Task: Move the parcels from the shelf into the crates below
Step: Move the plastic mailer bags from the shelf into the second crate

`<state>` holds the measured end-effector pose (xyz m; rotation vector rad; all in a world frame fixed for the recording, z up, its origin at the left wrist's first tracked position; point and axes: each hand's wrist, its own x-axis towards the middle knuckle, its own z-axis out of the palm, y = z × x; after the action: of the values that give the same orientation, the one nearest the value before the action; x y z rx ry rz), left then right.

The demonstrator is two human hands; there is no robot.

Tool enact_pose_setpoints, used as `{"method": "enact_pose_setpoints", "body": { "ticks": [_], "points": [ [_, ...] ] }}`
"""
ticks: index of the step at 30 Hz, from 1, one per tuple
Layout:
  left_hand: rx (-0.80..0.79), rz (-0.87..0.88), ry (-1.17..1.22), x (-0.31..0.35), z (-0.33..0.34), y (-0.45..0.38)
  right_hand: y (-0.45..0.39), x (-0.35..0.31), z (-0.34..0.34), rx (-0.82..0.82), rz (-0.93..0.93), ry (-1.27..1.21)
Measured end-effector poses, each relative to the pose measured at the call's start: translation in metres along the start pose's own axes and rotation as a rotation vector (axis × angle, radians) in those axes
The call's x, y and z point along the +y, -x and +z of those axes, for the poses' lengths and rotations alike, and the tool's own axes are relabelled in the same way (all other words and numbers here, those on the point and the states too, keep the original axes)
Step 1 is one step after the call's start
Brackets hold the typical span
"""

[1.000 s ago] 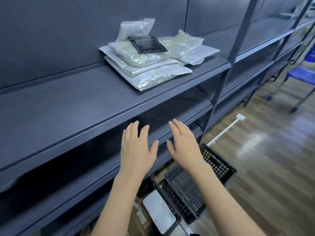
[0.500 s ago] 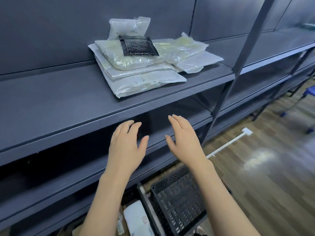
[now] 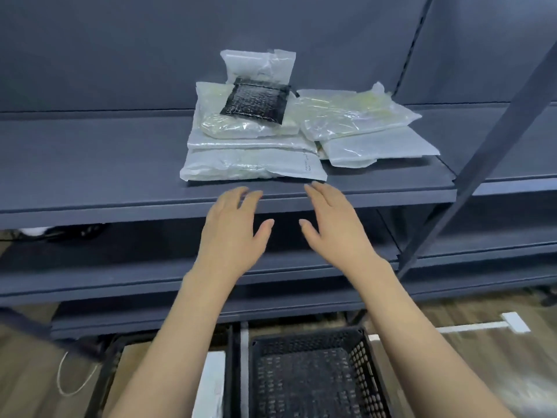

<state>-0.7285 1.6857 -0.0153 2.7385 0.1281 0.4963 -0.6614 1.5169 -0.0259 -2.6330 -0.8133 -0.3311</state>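
Reaching toward the shelf [image 3: 90, 176], the left hand [image 3: 232, 233] and right hand [image 3: 337, 227] are held flat and empty, fingers spread, just short of the front edge. The parcels [image 3: 256, 164] are stacked on the shelf surface, with a black pouch [image 3: 254, 104] on top. A second, smaller stack [image 3: 361, 128] lies touching to the right. An empty black crate [image 3: 313, 372] is seen below, on the floor.

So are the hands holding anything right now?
Left hand: open, holding nothing.
Right hand: open, holding nothing.
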Motion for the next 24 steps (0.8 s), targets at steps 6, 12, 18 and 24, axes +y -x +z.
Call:
{"method": "enact_pose_setpoints", "body": {
  "ticks": [6,12,18,24],
  "points": [
    [-0.029,-0.019,-0.207,-0.016,-0.031,-0.055,-0.059,0.013,-0.019,-0.065,-0.108,0.119],
    [-0.131,-0.006,-0.394,-0.034,-0.05,-0.13,-0.109,0.035,-0.022,-0.172,-0.092,0.333],
    [-0.145,-0.093,-0.303,-0.033,-0.051,-0.21,-0.161,0.051,-0.032,-0.198,-0.024,0.467],
    [-0.282,-0.161,-0.373,-0.026,-0.04,-0.246,-0.182,0.063,-0.033,-0.269,-0.022,0.546]
  ]
}}
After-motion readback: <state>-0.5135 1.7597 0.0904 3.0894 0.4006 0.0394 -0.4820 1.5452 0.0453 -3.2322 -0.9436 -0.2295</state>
